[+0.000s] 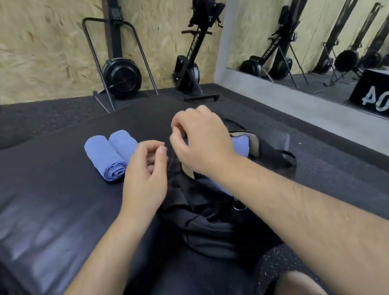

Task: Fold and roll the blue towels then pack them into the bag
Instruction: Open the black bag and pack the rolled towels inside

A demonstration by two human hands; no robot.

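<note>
Two rolled blue towels (106, 157) (124, 143) lie side by side on the black padded mat (45, 193), left of the black bag (208, 218). The bag lies open in front of me, and a third blue towel (240, 144) shows inside it past my right wrist. My left hand (145, 176) hovers at the bag's left rim, next to the nearer roll, with its fingers half curled and nothing visible in them. My right hand (200, 144) hangs over the bag's opening, fingers loosely curled downward, and I see nothing held. The hands hide part of the opening.
Upright rowing machines (122, 75) (193, 72) lean on the wooden wall beyond the mat. A wall mirror (322, 29) runs along the right, with a black box marked 40 (381, 96) below it. Speckled rubber floor (340, 164) lies right of the mat.
</note>
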